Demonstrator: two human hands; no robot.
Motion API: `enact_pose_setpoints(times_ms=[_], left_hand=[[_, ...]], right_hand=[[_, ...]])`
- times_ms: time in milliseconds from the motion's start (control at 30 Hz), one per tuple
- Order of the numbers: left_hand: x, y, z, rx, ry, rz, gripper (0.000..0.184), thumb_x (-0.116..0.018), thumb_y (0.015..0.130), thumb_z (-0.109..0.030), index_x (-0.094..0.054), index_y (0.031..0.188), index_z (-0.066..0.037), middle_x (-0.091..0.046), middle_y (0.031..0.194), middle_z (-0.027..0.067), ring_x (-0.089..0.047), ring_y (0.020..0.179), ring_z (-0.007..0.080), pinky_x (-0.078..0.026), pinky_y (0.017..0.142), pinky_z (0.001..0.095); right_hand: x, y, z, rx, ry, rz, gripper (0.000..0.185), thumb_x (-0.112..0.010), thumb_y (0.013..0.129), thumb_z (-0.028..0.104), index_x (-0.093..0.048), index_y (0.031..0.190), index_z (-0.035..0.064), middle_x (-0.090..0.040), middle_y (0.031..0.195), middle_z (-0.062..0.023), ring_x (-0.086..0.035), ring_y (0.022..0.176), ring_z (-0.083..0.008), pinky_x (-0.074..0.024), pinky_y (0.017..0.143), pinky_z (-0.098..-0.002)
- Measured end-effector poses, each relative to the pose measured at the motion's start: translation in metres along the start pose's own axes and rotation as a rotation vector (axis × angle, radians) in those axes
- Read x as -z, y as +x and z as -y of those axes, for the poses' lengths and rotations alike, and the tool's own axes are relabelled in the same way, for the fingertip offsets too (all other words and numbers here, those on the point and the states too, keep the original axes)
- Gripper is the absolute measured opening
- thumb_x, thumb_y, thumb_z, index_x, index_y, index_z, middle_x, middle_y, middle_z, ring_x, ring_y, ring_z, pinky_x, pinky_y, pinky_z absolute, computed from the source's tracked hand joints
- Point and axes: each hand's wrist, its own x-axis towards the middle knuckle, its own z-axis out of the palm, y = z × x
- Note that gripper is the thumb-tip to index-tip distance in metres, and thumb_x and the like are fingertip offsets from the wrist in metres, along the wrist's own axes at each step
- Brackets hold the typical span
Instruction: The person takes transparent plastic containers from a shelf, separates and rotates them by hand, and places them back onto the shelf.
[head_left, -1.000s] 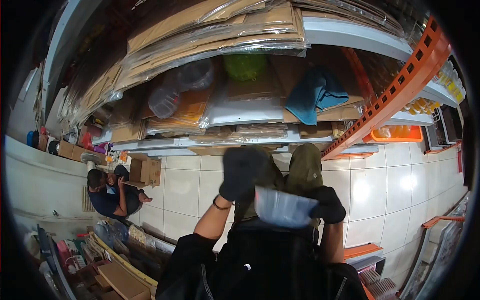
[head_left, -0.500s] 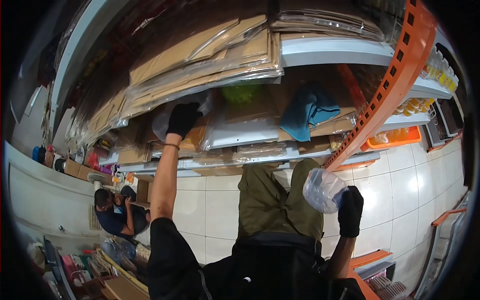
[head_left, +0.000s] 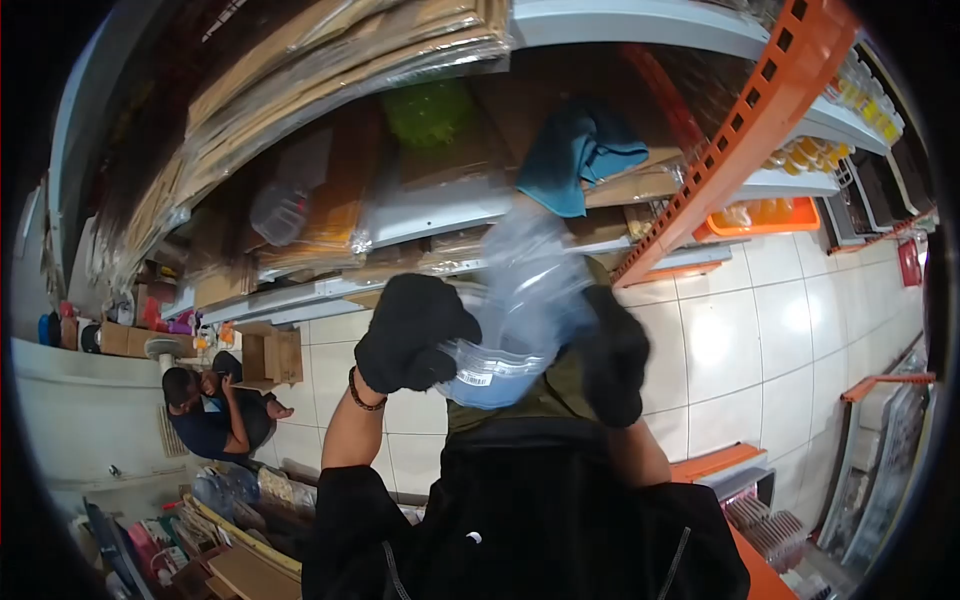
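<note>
My left hand (head_left: 415, 335), in a black glove, grips the side of a clear plastic container (head_left: 505, 380) with a barcode label, held in front of my lap. My right hand (head_left: 615, 355), also gloved in black and smeared by motion, holds a second clear plastic container (head_left: 530, 255) just above the first. Something bluish shows beside the right fingers, too blurred to name. Farther off, another clear plastic container (head_left: 278, 213) sits on the shelf, and a blue cloth (head_left: 580, 160) drapes over cardboard there.
Stacked flat cardboard in plastic wrap (head_left: 340, 80) fills the upper shelf. An orange rack post (head_left: 745, 140) rises at the right, near an orange bin (head_left: 765, 217). A green item (head_left: 430, 112) lies on the lower shelf. At the left a person (head_left: 215, 410) sits by an open carton (head_left: 270, 357).
My left hand has come back from the shelf to my lap and now holds a container. My right hand has moved inward with its own container. The view has shifted slightly.
</note>
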Motion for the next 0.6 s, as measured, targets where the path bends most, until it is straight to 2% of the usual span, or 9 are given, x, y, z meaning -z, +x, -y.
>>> enact_pose_setpoints(times_ms=[33, 100, 133, 200, 267, 367, 400, 500, 600], left_hand=[[-0.004, -0.002, -0.001, 0.039, -0.022, -0.064, 0.042, -0.050, 0.087, -0.045, -0.063, 0.068, -0.010, -0.057, 0.063, 0.0058, -0.057, 0.062, 0.0280, -0.043, 0.061, 0.0383], [-0.011, -0.008, -0.003, 0.119, -0.049, -0.192, 0.052, -0.039, 0.091, -0.046, -0.061, 0.061, -0.010, -0.058, 0.062, 0.0060, -0.057, 0.063, 0.0285, -0.044, 0.063, 0.0390], [-0.014, -0.003, -0.004, 0.078, 0.014, -0.220, 0.056, -0.035, 0.094, -0.044, -0.059, 0.059, -0.008, -0.058, 0.060, 0.0065, -0.055, 0.058, 0.0263, -0.044, 0.059, 0.0369], [-0.024, -0.008, 0.000, 0.190, -0.064, -0.260, 0.059, -0.033, 0.096, -0.044, -0.058, 0.060, -0.006, -0.058, 0.061, 0.0071, -0.054, 0.054, 0.0233, -0.043, 0.055, 0.0344], [-0.035, -0.012, 0.002, 0.298, -0.186, -0.321, 0.061, -0.030, 0.099, -0.045, -0.055, 0.066, 0.000, -0.057, 0.059, 0.0081, -0.051, 0.049, 0.0159, -0.040, 0.050, 0.0279], [-0.042, -0.004, -0.003, 0.452, -0.217, -0.407, 0.059, -0.030, 0.099, -0.045, -0.054, 0.071, 0.001, -0.054, 0.057, 0.0073, -0.051, 0.049, 0.0127, -0.039, 0.049, 0.0248], [-0.041, -0.004, 0.000, 0.400, -0.206, -0.393, 0.058, -0.031, 0.099, -0.045, -0.053, 0.073, 0.001, -0.053, 0.056, 0.0066, -0.051, 0.049, 0.0121, -0.039, 0.049, 0.0233], [-0.034, 0.000, -0.005, 0.515, -0.294, -0.321, 0.056, -0.032, 0.100, -0.044, -0.053, 0.073, 0.001, -0.055, 0.063, 0.0070, -0.050, 0.049, 0.0123, -0.038, 0.048, 0.0240], [-0.038, 0.003, -0.012, 0.499, -0.366, -0.394, 0.038, -0.041, 0.098, -0.025, -0.052, 0.074, 0.002, -0.052, 0.066, 0.0076, -0.048, 0.056, 0.0115, -0.039, 0.053, 0.0252]], right_hand=[[-0.003, 0.003, -0.015, 0.267, 0.019, 0.147, 0.017, -0.058, 0.079, 0.000, -0.066, 0.094, 0.0000, -0.063, 0.085, -0.0118, -0.059, 0.079, -0.0248, -0.0470, 0.070, -0.0344], [-0.005, -0.002, -0.021, 0.127, 0.141, 0.261, 0.016, -0.060, 0.077, -0.001, -0.066, 0.092, 0.0002, -0.063, 0.083, -0.0127, -0.059, 0.077, -0.0262, -0.0466, 0.069, -0.0350], [-0.007, -0.005, -0.025, 0.076, 0.189, 0.228, 0.017, -0.062, 0.076, 0.000, -0.066, 0.092, 0.0002, -0.063, 0.082, -0.0127, -0.059, 0.075, -0.0262, -0.0465, 0.068, -0.0346], [-0.011, -0.012, -0.029, -0.032, 0.285, 0.161, 0.019, -0.066, 0.074, 0.003, -0.066, 0.093, 0.0002, -0.063, 0.081, -0.0129, -0.060, 0.072, -0.0262, -0.0464, 0.064, -0.0338], [-0.010, -0.010, -0.027, -0.002, 0.131, 0.200, 0.024, -0.071, 0.071, 0.008, -0.065, 0.093, -0.0004, -0.064, 0.080, -0.0129, -0.062, 0.069, -0.0244, -0.0470, 0.062, -0.0326], [-0.010, -0.004, -0.019, 0.047, 0.088, 0.254, 0.035, -0.078, 0.067, 0.015, -0.064, 0.095, -0.0013, -0.066, 0.079, -0.0128, -0.064, 0.067, -0.0214, -0.0480, 0.059, -0.0309], [-0.011, -0.002, -0.017, 0.070, 0.106, 0.271, 0.039, -0.081, 0.066, 0.017, -0.063, 0.096, -0.0016, -0.066, 0.079, -0.0128, -0.064, 0.066, -0.0203, -0.0483, 0.059, -0.0304], [-0.012, -0.005, -0.032, 0.005, 0.168, 0.398, 0.047, -0.084, 0.063, 0.021, -0.063, 0.097, -0.0026, -0.068, 0.080, -0.0130, -0.065, 0.068, -0.0188, -0.0499, 0.062, -0.0291], [-0.010, -0.010, -0.042, -0.021, 0.153, 0.423, 0.053, -0.086, 0.060, 0.023, -0.063, 0.099, -0.0024, -0.067, 0.083, -0.0132, -0.066, 0.072, -0.0210, -0.0508, 0.065, -0.0318]])
